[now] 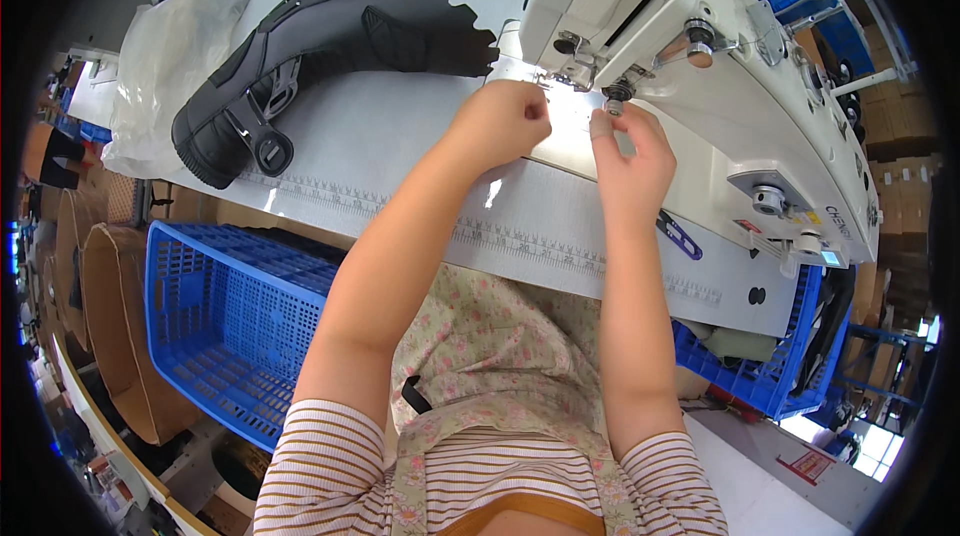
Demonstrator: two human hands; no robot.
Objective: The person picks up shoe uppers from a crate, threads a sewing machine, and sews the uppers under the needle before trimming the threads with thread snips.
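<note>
A white sewing machine stands at the right of the table, its lit needle area in front of my hands. My left hand is closed, fingers curled in beside the needle area; whatever it pinches is hidden or too small to see. Just below a small metal knob on the machine head, my right hand pinches thumb and finger together, with what lies between them too fine to make out. A black tall boot with a buckle lies on its side to the left of my left hand.
Purple-handled thread snips lie right of my right forearm. A printed ruler strip runs along the table's front edge. Blue plastic crates stand below the table on both sides. Clear plastic bags lie at the far left.
</note>
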